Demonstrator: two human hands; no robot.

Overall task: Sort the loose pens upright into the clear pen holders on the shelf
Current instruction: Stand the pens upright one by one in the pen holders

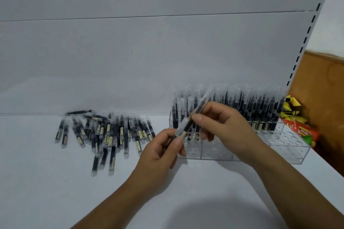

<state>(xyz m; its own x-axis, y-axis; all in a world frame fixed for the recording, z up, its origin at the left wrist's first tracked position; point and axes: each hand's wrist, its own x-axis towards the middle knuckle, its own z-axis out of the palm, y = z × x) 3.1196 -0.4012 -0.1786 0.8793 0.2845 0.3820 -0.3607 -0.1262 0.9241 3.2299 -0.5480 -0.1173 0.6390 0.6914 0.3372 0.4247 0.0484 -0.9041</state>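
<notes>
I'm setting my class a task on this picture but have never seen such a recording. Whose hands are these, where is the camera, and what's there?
There is no machine: a person wears a camera on the head, looking down at their own hands. The left hand and right hand together pinch one black pen, tilted, before a clear pen holder. Upright pens fill its back rows; front holes are empty. Loose pens lie piled on the white shelf at left.

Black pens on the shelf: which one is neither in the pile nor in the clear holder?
The black pen with a frosted cap held aslant between the left hand and the right hand, in front of the clear acrylic pen holder.
</notes>
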